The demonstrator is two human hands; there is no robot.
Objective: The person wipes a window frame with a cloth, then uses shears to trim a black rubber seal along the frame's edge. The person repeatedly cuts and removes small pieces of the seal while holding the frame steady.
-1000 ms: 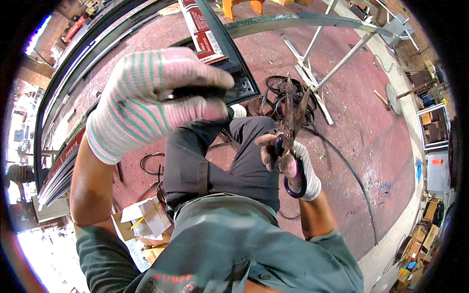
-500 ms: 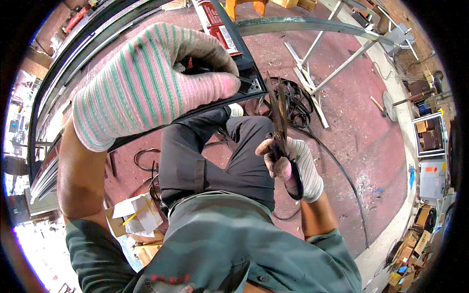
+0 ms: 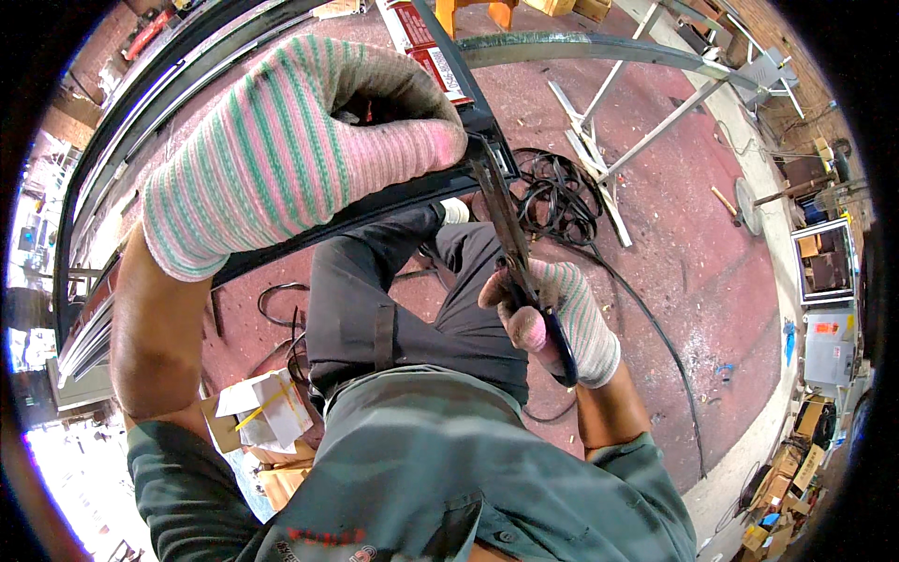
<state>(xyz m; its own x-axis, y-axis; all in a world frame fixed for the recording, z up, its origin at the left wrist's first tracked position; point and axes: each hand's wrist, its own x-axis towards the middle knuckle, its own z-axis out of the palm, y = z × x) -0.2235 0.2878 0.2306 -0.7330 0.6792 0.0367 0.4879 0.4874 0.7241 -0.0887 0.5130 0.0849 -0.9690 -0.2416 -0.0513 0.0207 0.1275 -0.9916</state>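
Gripping dark scissors (image 3: 510, 234) in the right hand (image 3: 571, 323), closed round the handles — nearer than the left hand (image 3: 300, 155). Pointing lengthwise from the right hand, forward and leftward, tips at a corner of the black frame (image 3: 379, 197), just beside the left thumb. Pinching there with the left, thumb against fingertips — cannot tell on what.
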